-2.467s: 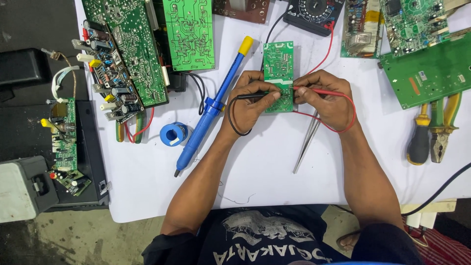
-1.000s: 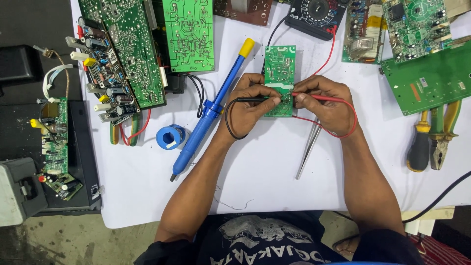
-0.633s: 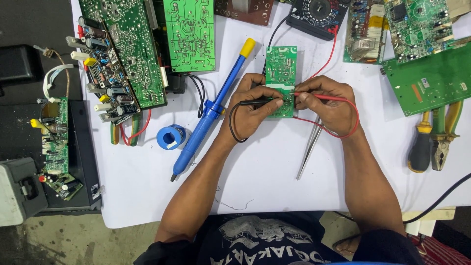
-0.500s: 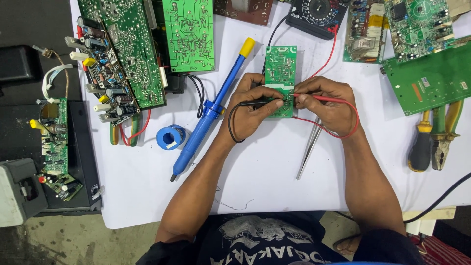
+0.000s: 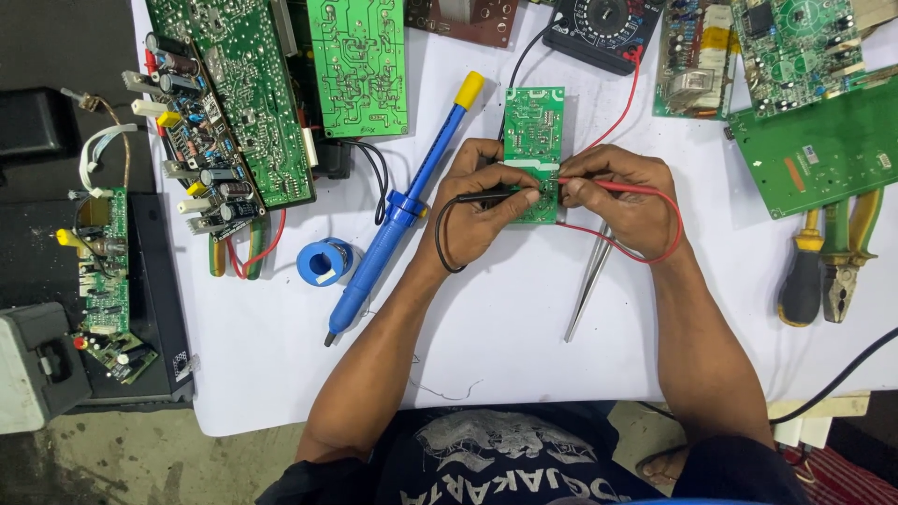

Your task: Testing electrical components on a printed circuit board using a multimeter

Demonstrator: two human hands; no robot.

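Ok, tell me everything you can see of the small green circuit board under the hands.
The small green circuit board is a narrow rectangle lying flat on the white table sheet, long side pointing away from the person, pale tracks facing up. The left hand presses a black probe to it; the right hand presses a red probe. Both hands cover its near half.

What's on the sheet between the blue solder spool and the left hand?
Head view: the blue desoldering pump with yellow tip lies slantwise between the blue solder spool and the left hand, which holds a black probe.
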